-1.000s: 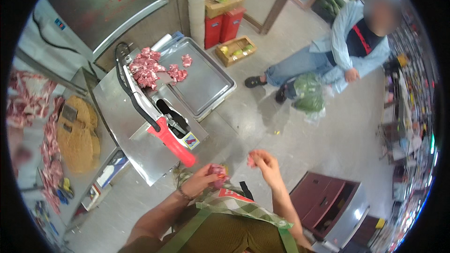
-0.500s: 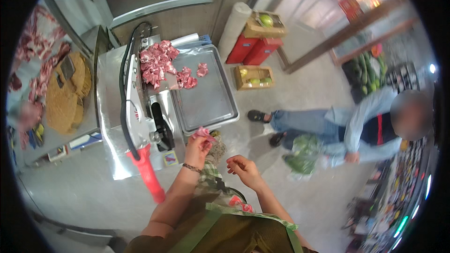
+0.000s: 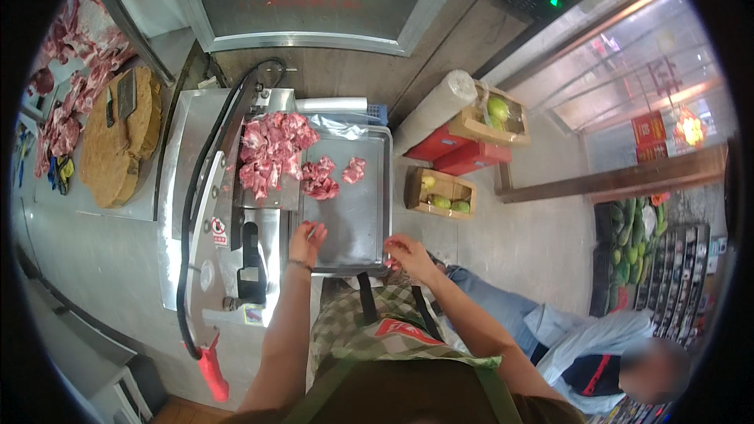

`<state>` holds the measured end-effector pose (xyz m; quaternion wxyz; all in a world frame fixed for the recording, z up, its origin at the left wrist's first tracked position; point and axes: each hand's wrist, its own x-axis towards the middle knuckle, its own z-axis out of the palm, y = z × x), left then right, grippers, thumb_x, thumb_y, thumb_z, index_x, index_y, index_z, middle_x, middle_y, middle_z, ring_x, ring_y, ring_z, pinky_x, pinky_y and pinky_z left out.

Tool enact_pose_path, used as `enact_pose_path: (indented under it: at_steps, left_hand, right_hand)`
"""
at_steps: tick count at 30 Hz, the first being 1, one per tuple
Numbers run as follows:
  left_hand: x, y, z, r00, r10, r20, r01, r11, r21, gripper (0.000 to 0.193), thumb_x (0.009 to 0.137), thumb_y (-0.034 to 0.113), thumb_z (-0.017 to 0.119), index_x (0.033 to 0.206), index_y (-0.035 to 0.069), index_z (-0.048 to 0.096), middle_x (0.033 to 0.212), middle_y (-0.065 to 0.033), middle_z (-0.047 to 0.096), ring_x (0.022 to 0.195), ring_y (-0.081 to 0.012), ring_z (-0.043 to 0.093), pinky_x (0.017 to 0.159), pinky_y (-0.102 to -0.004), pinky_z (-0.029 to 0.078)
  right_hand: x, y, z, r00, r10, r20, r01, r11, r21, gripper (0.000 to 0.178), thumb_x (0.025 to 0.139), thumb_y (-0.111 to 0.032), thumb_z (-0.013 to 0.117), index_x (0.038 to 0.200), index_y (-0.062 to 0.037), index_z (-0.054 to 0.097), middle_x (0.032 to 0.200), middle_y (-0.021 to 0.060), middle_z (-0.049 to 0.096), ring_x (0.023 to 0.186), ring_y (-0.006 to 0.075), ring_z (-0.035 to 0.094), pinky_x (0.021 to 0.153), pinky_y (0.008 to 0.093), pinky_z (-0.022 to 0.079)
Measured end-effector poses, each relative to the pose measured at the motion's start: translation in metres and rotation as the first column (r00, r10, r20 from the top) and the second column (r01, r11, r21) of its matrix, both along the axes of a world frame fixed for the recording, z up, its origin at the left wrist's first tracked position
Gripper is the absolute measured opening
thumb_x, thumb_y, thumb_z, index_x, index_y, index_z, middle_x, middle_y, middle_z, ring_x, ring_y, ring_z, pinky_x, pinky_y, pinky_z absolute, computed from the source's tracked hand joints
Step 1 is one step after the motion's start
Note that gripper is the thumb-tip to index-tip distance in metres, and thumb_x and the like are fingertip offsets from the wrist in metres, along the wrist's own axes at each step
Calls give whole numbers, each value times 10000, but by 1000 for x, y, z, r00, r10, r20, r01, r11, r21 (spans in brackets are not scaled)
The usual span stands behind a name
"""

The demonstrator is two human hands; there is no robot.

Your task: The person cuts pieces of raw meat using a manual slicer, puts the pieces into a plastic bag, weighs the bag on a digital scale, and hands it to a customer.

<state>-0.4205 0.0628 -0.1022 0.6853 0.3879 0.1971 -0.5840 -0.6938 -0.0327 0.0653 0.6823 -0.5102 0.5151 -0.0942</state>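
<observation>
My left hand (image 3: pixel 308 243) is over the near left corner of the metal tray (image 3: pixel 345 239), fingers apart and nothing visible in them. By the tray's near right corner, my right hand (image 3: pixel 408 257) is closed, with a small reddish piece of meat (image 3: pixel 391 263) showing under its fingers. Two small lots of chopped meat, a clump (image 3: pixel 320 178) and a single chunk (image 3: pixel 354 170), lie in the tray. A larger heap of chopped meat (image 3: pixel 271 153) sits to their left on a steel cutting machine (image 3: pixel 271 228), whose long arm ends in a red handle (image 3: pixel 211 373).
On the left, a round wooden chopping block (image 3: pixel 118 157) holds a cleaver (image 3: pixel 124 98), with large cuts of meat (image 3: pixel 82 82) behind it. Boxes of green fruit (image 3: pixel 440 195) and a plastic roll (image 3: pixel 436 114) stand right of the tray. A person in a light blue jacket (image 3: pixel 577 338) is close on my right.
My left hand no longer shows the piece of meat it held; a piece now shows at my right hand. The view has shifted, and the other person appears nearer my right side.
</observation>
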Motion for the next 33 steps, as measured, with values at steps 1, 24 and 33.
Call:
enact_pose_path:
  at_steps: [1, 24, 33]
  left_hand:
    - [-4, 1, 12, 999, -26, 34, 26, 1000, 6, 365, 917, 162, 628, 1225, 14, 499, 1224, -130, 561, 1149, -317, 588, 1014, -472, 510]
    - [-101, -239, -37, 947, 313, 75, -321, 901, 291, 561, 965, 375, 611, 1416, 83, 447, 1337, -138, 567, 1191, -272, 566, 1004, -433, 476]
    - [48, -383, -4, 896, 444, 5, -435, 876, 208, 689, 895, 485, 694, 1435, 124, 464, 1363, -131, 533, 1192, -269, 568, 918, -472, 523]
  right_hand:
    - [2, -30, -18, 1000, -25, -19, 26, 999, 43, 287, 960, -176, 634, 1181, -1, 582, 970, 84, 656, 730, 169, 697, 568, 297, 549]
    - [225, -463, -310, 999, -40, -37, 52, 905, 423, 117, 936, -167, 634, 990, -63, 622, 764, 43, 569, 581, 160, 554, 567, 366, 553]
    - [103, -449, -96, 647, 762, 16, -742, 635, -215, 225, 953, -133, 616, 1165, -74, 663, 776, 21, 613, 590, 93, 558, 535, 252, 429]
